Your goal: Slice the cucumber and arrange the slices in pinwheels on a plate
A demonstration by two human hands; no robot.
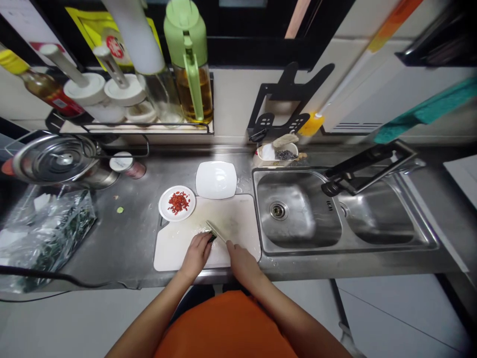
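Note:
My right hand [241, 261] is closed around the handle of a knife [216, 231], whose narrow, pale blade points up and left over a white cutting board [240, 214]. Pressed to the board by the curled fingers of my left hand [197, 254] is a small dark-green vegetable piece [212, 237]; its exact kind is too small to make out. The blade lies right beside this piece. Small pale bits are scattered near my left fingertips. A round white plate [161, 205] with chopped red pieces [179, 202] rests over the board's upper left corner.
A white square dish [216, 179] sits behind the board. On the right is a double steel sink [298, 209] with a black faucet [354, 181]. Bagged greens [63, 238], a lidded pot [61, 159] and a jar [127, 165] stand left. Above runs a seasoning rack [149, 128].

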